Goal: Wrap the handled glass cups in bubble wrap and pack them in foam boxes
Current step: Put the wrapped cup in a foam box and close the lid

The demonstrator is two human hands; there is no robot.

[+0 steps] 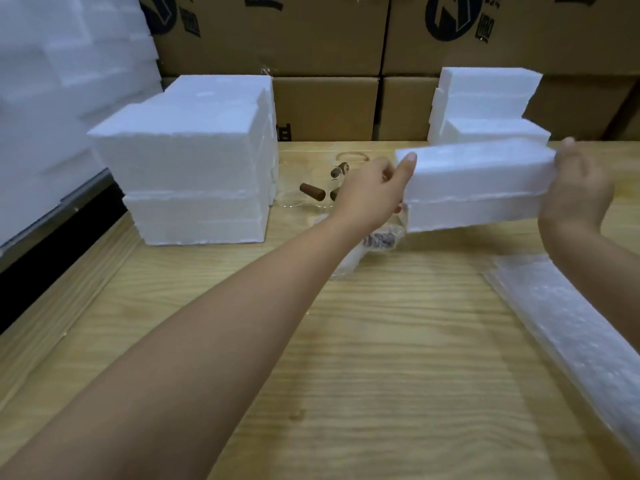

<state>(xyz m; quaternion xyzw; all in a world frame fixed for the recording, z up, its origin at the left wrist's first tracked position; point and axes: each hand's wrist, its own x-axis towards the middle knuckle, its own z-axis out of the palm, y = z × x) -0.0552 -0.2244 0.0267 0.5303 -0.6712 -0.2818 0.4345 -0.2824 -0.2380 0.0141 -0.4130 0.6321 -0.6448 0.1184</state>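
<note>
Above the middle of the wooden table (pixel 381 358), a shut two-part foam box (pixel 474 181) hangs in the air, clasped at its ends: the left hand (pixel 370 199) holds the near-left end with its thumb laid over the top edge, and the right hand (pixel 578 192) cups the far-right end. The seam between the halves shows as a ragged line, and the main risk seems to be that the halves slide apart if either hand eases, since only end pressure keeps them together. Just behind the left hand stand the bare glass cups (pixel 313 188) with brown handles, and a bubble-wrapped bundle (pixel 377 242) lies under the left wrist; a low swing of the box or forearm could knock them over or sweep them along. Whether the box holds a cup cannot be told. The tabletop is pale grained wood, with a pile of bubble wrap sheets (pixel 571 327) along its right side, a tall foam stack (pixel 187 174) at the left rear and a smaller foam pile (pixel 485 102) at the right rear. Cardboard cartons (pixel 325 109) wall the back.
</note>
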